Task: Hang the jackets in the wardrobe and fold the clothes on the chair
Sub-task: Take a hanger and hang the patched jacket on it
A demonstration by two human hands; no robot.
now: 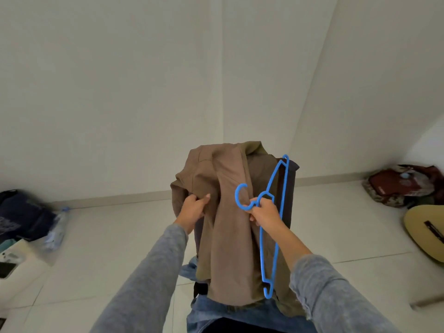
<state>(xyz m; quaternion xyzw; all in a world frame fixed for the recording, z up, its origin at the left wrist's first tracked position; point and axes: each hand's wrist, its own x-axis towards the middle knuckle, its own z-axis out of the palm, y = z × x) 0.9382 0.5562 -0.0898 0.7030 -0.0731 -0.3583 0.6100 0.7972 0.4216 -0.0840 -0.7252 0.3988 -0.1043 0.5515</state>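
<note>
My left hand (194,207) bunches the soft brown jacket (223,212) draped over the chair back (292,188) — my right hand (264,211) grips a thin blue plastic hanger (274,236) by its hooked neck.

ahead: brown jacket (225,217) draped over chair (292,188) blocks straight reach
jacket's right side: blue hanger (272,236) slants across it
left: open floor (108,236) up to plastic bottle (56,229)
right: floor open up to guitar (425,231) and red bag (394,186)
above: open air up to the wall (216,68)
</note>
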